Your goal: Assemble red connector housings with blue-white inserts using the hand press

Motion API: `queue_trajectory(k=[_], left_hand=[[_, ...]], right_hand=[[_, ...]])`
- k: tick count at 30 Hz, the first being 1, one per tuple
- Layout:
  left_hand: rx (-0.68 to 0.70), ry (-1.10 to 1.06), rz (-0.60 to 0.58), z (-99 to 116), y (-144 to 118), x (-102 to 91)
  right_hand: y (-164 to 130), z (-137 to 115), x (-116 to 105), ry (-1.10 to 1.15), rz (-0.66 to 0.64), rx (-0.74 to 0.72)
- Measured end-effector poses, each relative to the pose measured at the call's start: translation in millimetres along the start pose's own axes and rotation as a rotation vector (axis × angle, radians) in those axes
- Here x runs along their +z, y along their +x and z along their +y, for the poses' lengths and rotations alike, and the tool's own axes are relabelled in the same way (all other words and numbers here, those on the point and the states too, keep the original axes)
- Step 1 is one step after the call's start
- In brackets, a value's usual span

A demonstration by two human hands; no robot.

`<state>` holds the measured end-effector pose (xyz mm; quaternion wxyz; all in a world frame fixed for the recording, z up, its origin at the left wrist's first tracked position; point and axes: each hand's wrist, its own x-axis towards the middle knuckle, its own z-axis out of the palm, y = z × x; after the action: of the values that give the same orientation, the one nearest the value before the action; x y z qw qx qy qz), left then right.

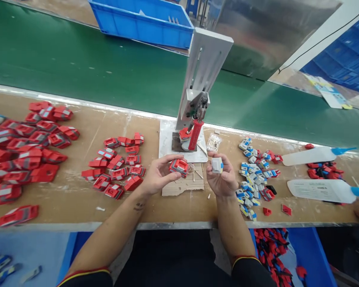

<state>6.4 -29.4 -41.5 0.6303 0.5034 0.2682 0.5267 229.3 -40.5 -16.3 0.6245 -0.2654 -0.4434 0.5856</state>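
My left hand [160, 175] is closed on a red and grey plastic toy vehicle body [178, 167]. Across from it, my right hand [223, 181] pinches a small white block-shaped plastic part [217, 165] with blue and yellow sides. The two parts are held apart, over a torn piece of cardboard [182, 185] with cotton swabs on it. Just beyond my hands stands a metal toggle clamp press with a red handle [196, 135]; a red part [184, 134] sits beneath it on the base plate [167, 139].
Red and grey bodies [26, 159] lie heaped at left, with a smaller group [116, 167] nearer. White, blue and yellow parts [251, 183] are piled at right, beside two blue-tipped bottles [320, 190]. Behind runs a green belt [77, 63]. A blue bin [311, 255] of red parts is below.
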Motion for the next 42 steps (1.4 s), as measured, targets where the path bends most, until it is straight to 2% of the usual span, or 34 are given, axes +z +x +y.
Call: queue_trajectory(k=[3, 6, 10, 15, 18, 21, 25, 27, 30, 33, 37, 42], left_hand=[[-0.047, -0.047, -0.030, 1.3, -1.9, 2.5], [-0.059, -0.099, -0.073, 2.1, -2.4, 4.7], [-0.055, -0.139, -0.119, 3.3, -1.8, 4.9], [-0.087, -0.168, -0.162, 2.3, -0.9, -0.4], [-0.075, -0.134, -0.165, 0.2, -0.6, -3.1], [0.043, 0.007, -0.143, -4.4, -1.0, -2.4], [0.431, 0.397, 0.029, -12.0, -1.3, 2.4], [0.574, 0.540, 0.041, -12.9, -0.3, 5.2], [0.699, 0.621, 0.020, -10.1, 2.0, 8.4], [0.776, 0.689, 0.033, -6.9, 3.0, 9.5], [0.810, 0.800, 0.028, -5.2, 2.1, 8.6], [0.765, 0.779, -0.095, 1.6, 3.5, 5.3]], right_hand=[[-6.7, 2.5, 2.1, 0.029, -0.023, 0.038], [-11.6, 5.7, 3.4, -0.057, -0.046, -0.011], [-17.9, 11.0, 5.3, -0.332, -0.049, -0.132], [-20.7, 13.0, 8.7, -0.695, -0.182, -0.303], [-20.2, 11.9, 10.0, -0.807, -0.217, -0.348], [-21.6, 12.4, 9.7, -0.797, -0.158, -0.335], [-24.7, 16.3, 9.7, -0.788, 0.006, -0.237], [-24.8, 17.6, 11.5, -0.818, 0.043, -0.195], [-23.3, 17.2, 16.1, -0.870, 0.039, -0.175], [-21.7, 14.7, 19.7, -0.890, 0.024, -0.189], [-20.1, 9.2, 19.2, -0.895, -0.023, -0.175], [-15.9, -1.2, 15.1, -0.888, -0.106, -0.078]])
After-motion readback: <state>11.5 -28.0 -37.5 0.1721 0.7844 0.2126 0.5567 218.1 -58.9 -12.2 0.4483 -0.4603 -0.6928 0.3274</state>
